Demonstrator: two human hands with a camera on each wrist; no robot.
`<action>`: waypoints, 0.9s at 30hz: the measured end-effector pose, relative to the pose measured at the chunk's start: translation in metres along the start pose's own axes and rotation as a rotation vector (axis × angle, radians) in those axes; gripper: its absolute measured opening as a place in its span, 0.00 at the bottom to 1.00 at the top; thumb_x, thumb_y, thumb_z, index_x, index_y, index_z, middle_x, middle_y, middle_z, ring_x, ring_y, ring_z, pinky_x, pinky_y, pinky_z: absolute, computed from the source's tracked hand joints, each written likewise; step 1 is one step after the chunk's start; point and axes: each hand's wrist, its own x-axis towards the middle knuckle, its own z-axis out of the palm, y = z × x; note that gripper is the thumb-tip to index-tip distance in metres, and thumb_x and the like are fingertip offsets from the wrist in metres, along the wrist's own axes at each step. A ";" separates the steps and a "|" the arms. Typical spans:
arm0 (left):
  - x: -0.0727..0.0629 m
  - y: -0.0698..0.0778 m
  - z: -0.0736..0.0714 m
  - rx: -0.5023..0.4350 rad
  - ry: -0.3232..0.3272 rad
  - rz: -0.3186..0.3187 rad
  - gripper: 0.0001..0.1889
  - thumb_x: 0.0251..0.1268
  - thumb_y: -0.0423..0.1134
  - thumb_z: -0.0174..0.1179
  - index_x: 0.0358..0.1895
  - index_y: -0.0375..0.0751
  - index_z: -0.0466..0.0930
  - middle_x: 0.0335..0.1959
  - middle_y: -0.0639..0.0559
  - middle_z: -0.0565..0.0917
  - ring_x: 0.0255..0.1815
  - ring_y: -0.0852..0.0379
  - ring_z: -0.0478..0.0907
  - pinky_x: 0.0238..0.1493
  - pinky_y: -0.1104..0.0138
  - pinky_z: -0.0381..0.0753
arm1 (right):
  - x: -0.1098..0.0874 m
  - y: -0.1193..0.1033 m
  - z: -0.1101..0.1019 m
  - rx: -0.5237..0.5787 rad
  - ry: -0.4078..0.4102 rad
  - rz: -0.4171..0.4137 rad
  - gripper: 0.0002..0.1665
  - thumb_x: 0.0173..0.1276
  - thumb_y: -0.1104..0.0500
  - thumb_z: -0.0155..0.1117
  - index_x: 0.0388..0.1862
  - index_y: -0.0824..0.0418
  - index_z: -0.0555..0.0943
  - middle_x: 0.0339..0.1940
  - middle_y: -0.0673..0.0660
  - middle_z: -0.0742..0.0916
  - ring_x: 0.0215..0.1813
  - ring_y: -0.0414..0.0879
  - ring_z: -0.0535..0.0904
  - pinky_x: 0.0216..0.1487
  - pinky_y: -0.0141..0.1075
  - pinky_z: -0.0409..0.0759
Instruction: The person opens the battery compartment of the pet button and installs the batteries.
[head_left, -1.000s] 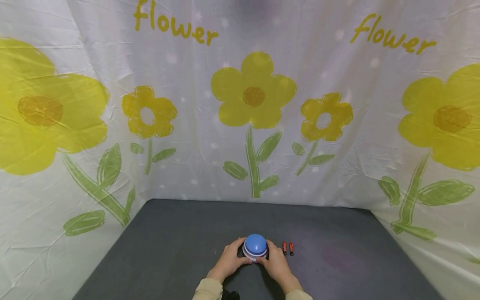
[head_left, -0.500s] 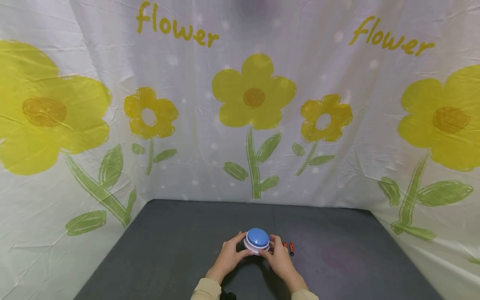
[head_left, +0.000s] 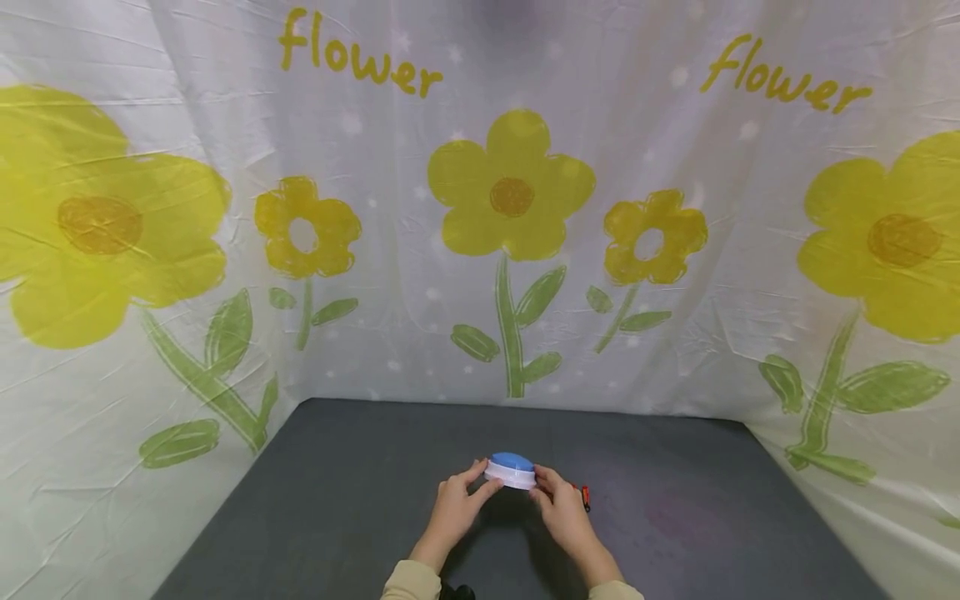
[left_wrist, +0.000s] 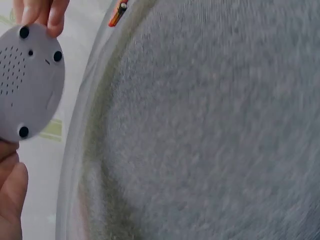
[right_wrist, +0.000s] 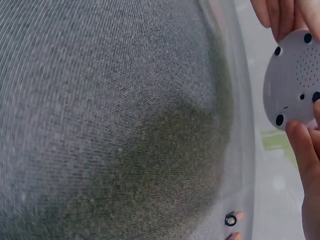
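Between both hands is a buzzer button (head_left: 512,472) with a blue dome on a round white base, lifted off the table and tipped so its side faces me. My left hand (head_left: 453,510) pinches its left edge with thumb and fingers. On the opposite edge my right hand (head_left: 566,512) grips it the same way. The left wrist view shows the pale underside of the buzzer button (left_wrist: 37,82), with speaker holes, black round feet and a small screw hole. In the right wrist view, fingertips (right_wrist: 295,131) of the right hand touch the base's edge.
Two red-and-black batteries (head_left: 586,497) lie on the dark grey table (head_left: 375,483) just right of the right hand, which partly covers them in the head view. A white curtain (head_left: 405,333) printed with yellow flowers surrounds the table. A small black object (head_left: 457,592) shows at the bottom edge.
Both hands have raised the buzzer button from the table and tilted its blue dome away from me, so its white side shows. The right hand now covers more of the batteries.
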 end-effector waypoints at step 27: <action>-0.016 -0.004 -0.011 0.061 -0.215 0.095 0.56 0.33 0.42 0.77 0.72 0.45 0.54 0.67 0.46 0.63 0.63 0.49 0.64 0.59 0.54 0.67 | 0.004 -0.009 -0.002 -0.194 0.035 0.062 0.09 0.65 0.64 0.60 0.43 0.62 0.83 0.28 0.52 0.84 0.25 0.39 0.75 0.25 0.33 0.74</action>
